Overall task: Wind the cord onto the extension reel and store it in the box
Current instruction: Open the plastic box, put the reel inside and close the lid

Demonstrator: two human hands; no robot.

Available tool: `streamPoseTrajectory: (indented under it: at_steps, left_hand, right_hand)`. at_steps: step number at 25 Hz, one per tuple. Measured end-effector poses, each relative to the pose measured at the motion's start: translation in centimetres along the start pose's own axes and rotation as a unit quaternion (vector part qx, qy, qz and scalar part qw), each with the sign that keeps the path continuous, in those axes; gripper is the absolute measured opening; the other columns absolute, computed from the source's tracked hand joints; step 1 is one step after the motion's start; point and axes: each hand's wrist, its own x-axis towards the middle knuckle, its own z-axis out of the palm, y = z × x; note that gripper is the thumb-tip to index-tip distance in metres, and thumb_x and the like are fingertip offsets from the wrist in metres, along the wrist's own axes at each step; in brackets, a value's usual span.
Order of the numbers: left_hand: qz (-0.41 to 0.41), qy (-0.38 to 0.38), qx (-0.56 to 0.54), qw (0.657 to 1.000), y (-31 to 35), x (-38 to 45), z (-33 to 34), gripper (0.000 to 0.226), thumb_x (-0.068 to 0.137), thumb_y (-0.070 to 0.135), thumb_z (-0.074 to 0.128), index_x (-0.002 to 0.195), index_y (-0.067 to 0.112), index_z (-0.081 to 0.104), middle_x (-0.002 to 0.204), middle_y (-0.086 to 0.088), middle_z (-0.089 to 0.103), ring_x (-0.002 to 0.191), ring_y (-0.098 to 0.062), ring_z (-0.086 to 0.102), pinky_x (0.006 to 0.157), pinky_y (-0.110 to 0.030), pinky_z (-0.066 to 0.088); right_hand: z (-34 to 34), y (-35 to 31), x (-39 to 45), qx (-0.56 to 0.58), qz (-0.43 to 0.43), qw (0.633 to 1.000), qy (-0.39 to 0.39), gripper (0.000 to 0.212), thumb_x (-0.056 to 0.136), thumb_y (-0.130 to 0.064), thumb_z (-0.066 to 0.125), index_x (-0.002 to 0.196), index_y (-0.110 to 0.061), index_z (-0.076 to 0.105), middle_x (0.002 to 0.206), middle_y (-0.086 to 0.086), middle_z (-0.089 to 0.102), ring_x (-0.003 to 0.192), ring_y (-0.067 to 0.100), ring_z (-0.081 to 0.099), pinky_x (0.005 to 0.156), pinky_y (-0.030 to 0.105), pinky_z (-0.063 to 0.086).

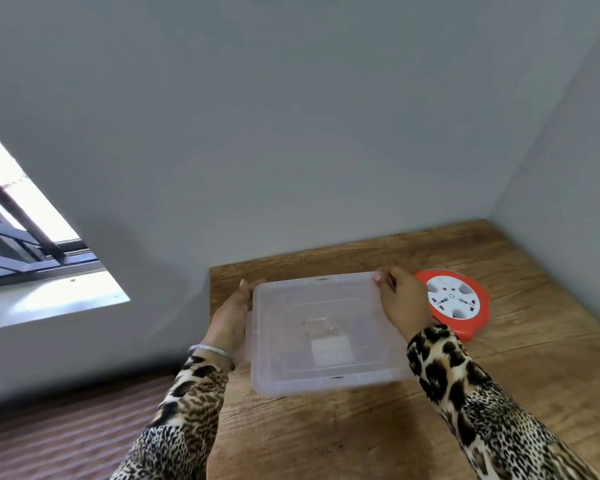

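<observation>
A clear plastic box with its lid on lies on the wooden table. My left hand grips its left edge. My right hand grips its far right corner. To the right of the box, flat on the table, lies a round orange extension reel with a white socket face. My right hand hides the reel's left edge. No loose cord shows.
The table stands in a corner between grey walls. Its left edge drops to a dark striped floor. A window with bars is at the far left.
</observation>
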Motion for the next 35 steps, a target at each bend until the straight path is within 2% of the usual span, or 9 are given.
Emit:
streamPoseTrajectory:
  at_steps: [2,5,10,14,21,24,28,32,35]
  left_hand:
    - [-0.044,-0.027,-0.030,0.998,0.2,0.0,-0.1,0.047,0.098,0.050,0.038,0.120,0.018,0.065,0.095,-0.010,0.076,0.077,-0.027,0.074,0.061,-0.037,0.059]
    - [-0.083,-0.029,-0.021,0.996,-0.1,0.1,0.1,0.052,0.097,0.050,0.042,0.120,0.009,0.065,0.096,-0.016,0.073,0.079,-0.032,0.071,0.066,-0.039,0.057]
    - [-0.124,-0.055,-0.045,0.990,-0.6,0.3,-0.1,0.048,0.094,0.047,0.047,0.116,0.008,0.064,0.092,-0.016,0.069,0.074,-0.033,0.068,0.065,-0.038,0.057]
    - [-0.085,-0.037,-0.025,0.995,-1.4,0.5,-0.9,0.036,0.092,0.036,0.049,0.098,0.006,0.069,0.084,-0.015,0.068,0.073,-0.032,0.066,0.072,-0.041,0.056]
    - [-0.041,0.012,0.060,0.997,-2.7,0.5,-1.5,0.035,0.096,0.014,0.045,0.066,0.009,0.063,0.052,-0.001,0.063,0.050,-0.017,0.064,0.047,-0.018,0.051]
    - [0.064,0.105,0.259,0.958,-3.9,0.4,-1.8,0.011,0.095,0.000,0.051,0.096,0.004,0.060,0.082,-0.002,0.062,0.076,-0.013,0.053,0.067,-0.016,0.043]
    - [0.079,0.151,0.294,0.940,-0.7,1.0,-1.4,0.028,0.099,0.004,0.045,0.122,-0.009,0.055,0.120,-0.027,0.060,0.111,-0.037,0.057,0.092,-0.035,0.041]
    - [0.176,0.187,0.233,0.938,4.1,-0.4,2.6,0.024,0.093,0.011,0.053,0.111,0.006,0.067,0.105,-0.013,0.071,0.098,-0.022,0.068,0.074,-0.021,0.047]
    - [0.273,0.150,0.214,0.926,5.3,-1.2,7.6,0.021,0.091,0.011,0.055,0.103,0.014,0.071,0.102,-0.002,0.071,0.098,-0.014,0.064,0.089,-0.026,0.048]
  right_hand:
    - [-0.2,-0.2,-0.2,0.007,-0.021,0.999,0.031,0.017,0.092,-0.014,0.057,0.100,-0.004,0.068,0.093,0.011,0.071,0.087,0.023,0.063,0.073,0.021,0.038]
    - [-0.6,-0.5,-0.4,0.020,-0.046,0.996,0.076,0.015,0.094,-0.010,0.054,0.093,-0.003,0.067,0.087,0.010,0.070,0.079,0.016,0.059,0.072,0.022,0.038]
    - [-0.7,-0.8,-0.6,0.043,-0.041,0.998,0.018,0.007,0.090,-0.017,0.060,0.085,-0.012,0.060,0.079,-0.003,0.061,0.077,0.016,0.057,0.068,0.025,0.040]
    - [-0.9,-0.7,-0.8,0.058,-0.043,0.997,0.024,0.008,0.085,-0.020,0.066,0.086,-0.013,0.062,0.086,0.000,0.064,0.083,0.017,0.059,0.073,0.031,0.047]
    - [-1.4,-1.1,-0.9,0.095,-0.044,0.994,0.010,0.023,0.078,-0.038,0.073,0.088,-0.018,0.067,0.094,-0.004,0.065,0.092,0.010,0.058,0.076,0.022,0.046]
    - [-1.7,-2.5,-0.9,0.131,-0.078,0.988,-0.038,0.018,0.079,-0.035,0.074,0.090,-0.021,0.069,0.097,-0.006,0.066,0.093,0.008,0.060,0.076,0.022,0.047]
    - [-4.6,-4.0,-0.6,0.287,-0.053,0.953,-0.080,0.011,0.079,-0.020,0.075,0.088,-0.014,0.072,0.088,0.004,0.072,0.079,0.016,0.067,0.067,0.028,0.054]
    - [-9.1,-4.1,0.2,0.352,-0.070,0.932,0.053,0.011,0.082,-0.017,0.072,0.092,-0.012,0.070,0.081,-0.002,0.072,0.075,0.009,0.065,0.065,0.020,0.053]
    - [-12.0,-2.9,1.1,0.365,-0.037,0.911,0.189,0.012,0.087,-0.018,0.066,0.095,-0.008,0.066,0.082,-0.001,0.066,0.077,0.008,0.060,0.072,0.024,0.051]
